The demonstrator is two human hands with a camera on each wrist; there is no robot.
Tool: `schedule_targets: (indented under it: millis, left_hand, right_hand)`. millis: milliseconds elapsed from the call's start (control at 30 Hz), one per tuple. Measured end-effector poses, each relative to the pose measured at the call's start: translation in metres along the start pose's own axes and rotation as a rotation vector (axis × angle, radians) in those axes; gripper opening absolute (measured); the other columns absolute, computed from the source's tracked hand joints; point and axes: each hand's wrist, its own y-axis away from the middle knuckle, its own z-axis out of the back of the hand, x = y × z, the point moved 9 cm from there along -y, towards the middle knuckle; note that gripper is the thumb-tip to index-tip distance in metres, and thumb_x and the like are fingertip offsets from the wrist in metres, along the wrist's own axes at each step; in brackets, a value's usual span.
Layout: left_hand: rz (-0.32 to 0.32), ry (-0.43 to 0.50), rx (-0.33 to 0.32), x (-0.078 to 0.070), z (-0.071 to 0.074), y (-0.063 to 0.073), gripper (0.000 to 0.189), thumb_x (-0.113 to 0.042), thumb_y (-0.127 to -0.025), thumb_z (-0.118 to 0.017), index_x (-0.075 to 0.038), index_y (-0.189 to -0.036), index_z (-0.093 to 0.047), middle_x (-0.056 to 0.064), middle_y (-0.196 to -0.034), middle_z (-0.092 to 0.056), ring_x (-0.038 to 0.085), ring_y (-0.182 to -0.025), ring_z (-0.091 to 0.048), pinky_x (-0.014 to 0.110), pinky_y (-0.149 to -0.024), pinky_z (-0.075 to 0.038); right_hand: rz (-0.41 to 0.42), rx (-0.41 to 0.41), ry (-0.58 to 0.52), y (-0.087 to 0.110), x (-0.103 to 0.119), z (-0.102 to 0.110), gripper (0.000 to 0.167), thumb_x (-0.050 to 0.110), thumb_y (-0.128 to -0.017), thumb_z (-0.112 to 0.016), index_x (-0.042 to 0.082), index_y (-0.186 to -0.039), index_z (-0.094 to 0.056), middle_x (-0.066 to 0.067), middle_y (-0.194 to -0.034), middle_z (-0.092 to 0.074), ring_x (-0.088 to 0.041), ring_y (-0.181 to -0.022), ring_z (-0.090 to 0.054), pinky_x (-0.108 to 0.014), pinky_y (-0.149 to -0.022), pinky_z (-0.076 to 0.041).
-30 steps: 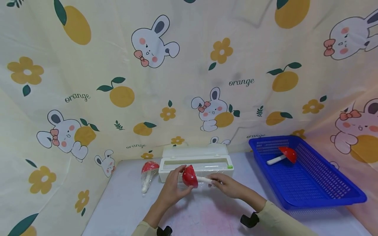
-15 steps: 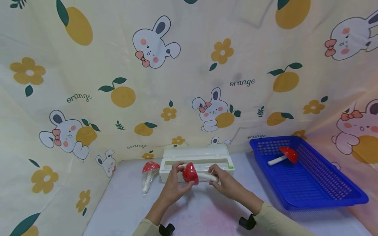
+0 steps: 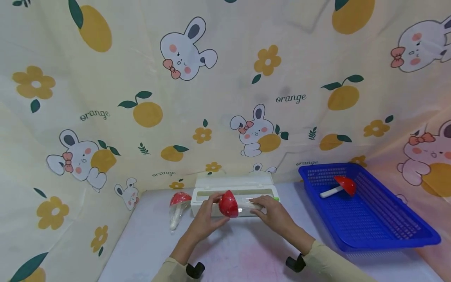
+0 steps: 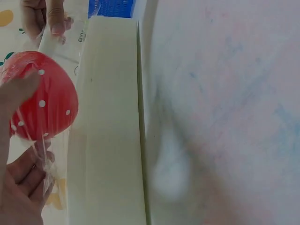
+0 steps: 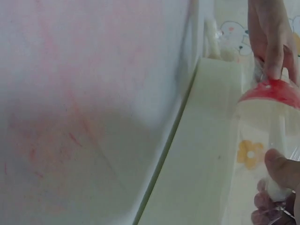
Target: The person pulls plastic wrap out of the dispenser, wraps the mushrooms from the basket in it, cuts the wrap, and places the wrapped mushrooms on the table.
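A toy mushroom [image 3: 229, 204] with a red, white-dotted cap and white stem lies sideways in the air before the cling film box [image 3: 218, 212]. My left hand [image 3: 206, 219] holds the cap between fingers and thumb. My right hand [image 3: 276, 213] pinches the stem's far end, thumb on the near side in the right wrist view. Clear cling film [image 4: 49, 154] wraps loosely over the cap and hangs by the left fingers. Film also spreads around the stem [image 5: 277, 136]. The box's lid [image 3: 234, 181] stands raised at the back.
To the left of the box lies another toy mushroom [image 3: 180, 199] in crinkled film. A blue plastic basket [image 3: 373, 223] stands at the right with a third mushroom [image 3: 345, 185] inside. The printed cloth [image 3: 218, 90] hangs behind the white table [image 3: 151, 250].
My right hand has shifted its grip on the stem toward its end, its fingers lifting and closing again. The mushroom has risen slightly and turned, and film now covers the stem.
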Motion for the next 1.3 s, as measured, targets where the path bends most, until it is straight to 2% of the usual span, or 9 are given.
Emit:
schedule_targets:
  millis: [133, 300, 600, 800, 1033, 1300]
  left_hand:
    - [0.016, -0.049, -0.037, 0.000, 0.007, -0.004, 0.080, -0.039, -0.091, -0.088, -0.029, -0.157, -0.044, 0.001, -0.143, -0.063, 0.023, -0.132, -0.058, 0.056, -0.107, -0.054]
    - [0.046, -0.035, -0.099, -0.002, 0.018, -0.010, 0.081, -0.044, -0.087, -0.090, -0.030, -0.155, -0.048, 0.000, -0.142, -0.065, 0.024, -0.131, -0.060, 0.057, -0.102, -0.057]
    - [0.068, -0.020, -0.167, -0.012, 0.034, -0.018, 0.078, -0.041, -0.087, -0.090, -0.030, -0.154, -0.051, 0.003, -0.137, -0.069, 0.027, -0.127, -0.063, 0.052, -0.096, -0.061]
    - [0.058, -0.009, -0.210, -0.018, 0.043, -0.024, 0.078, -0.041, -0.087, -0.090, -0.030, -0.154, -0.054, 0.003, -0.138, -0.070, 0.027, -0.127, -0.064, 0.055, -0.098, -0.060]
    - [0.072, -0.022, -0.230, -0.022, 0.047, -0.030, 0.080, -0.041, -0.086, -0.091, -0.031, -0.156, -0.053, 0.003, -0.139, -0.068, 0.027, -0.128, -0.063, 0.056, -0.098, -0.060]
    - [0.017, -0.040, -0.260, -0.033, 0.054, -0.037, 0.079, -0.038, -0.087, -0.090, -0.028, -0.156, -0.053, 0.003, -0.138, -0.068, 0.026, -0.127, -0.063, 0.055, -0.098, -0.060]
  right_hand:
    - [0.088, -0.061, -0.032, -0.006, 0.005, 0.008, 0.039, 0.010, -0.082, -0.094, 0.008, -0.117, -0.077, -0.004, -0.102, -0.075, -0.016, -0.090, -0.069, -0.036, -0.077, -0.062]
    - [0.159, -0.111, -0.045, -0.017, 0.012, 0.018, 0.037, 0.008, -0.081, -0.094, 0.008, -0.113, -0.076, -0.003, -0.104, -0.075, -0.018, -0.094, -0.069, -0.038, -0.080, -0.064]
    - [0.145, -0.108, -0.097, -0.039, 0.019, 0.034, 0.036, 0.008, -0.084, -0.092, 0.008, -0.117, -0.080, -0.002, -0.108, -0.074, -0.018, -0.098, -0.072, -0.037, -0.088, -0.065]
    - [0.157, -0.128, -0.106, -0.046, 0.023, 0.043, 0.036, 0.007, -0.084, -0.092, 0.011, -0.118, -0.081, -0.001, -0.108, -0.075, -0.019, -0.102, -0.072, -0.038, -0.090, -0.064]
    - [0.145, -0.123, -0.095, -0.051, 0.025, 0.051, 0.036, 0.013, -0.087, -0.090, 0.011, -0.122, -0.079, -0.002, -0.112, -0.075, -0.021, -0.106, -0.072, -0.038, -0.091, -0.064]
    - [0.182, -0.158, -0.119, -0.057, 0.027, 0.062, 0.035, 0.011, -0.088, -0.089, 0.008, -0.121, -0.079, -0.003, -0.111, -0.075, -0.021, -0.105, -0.073, -0.038, -0.091, -0.064]
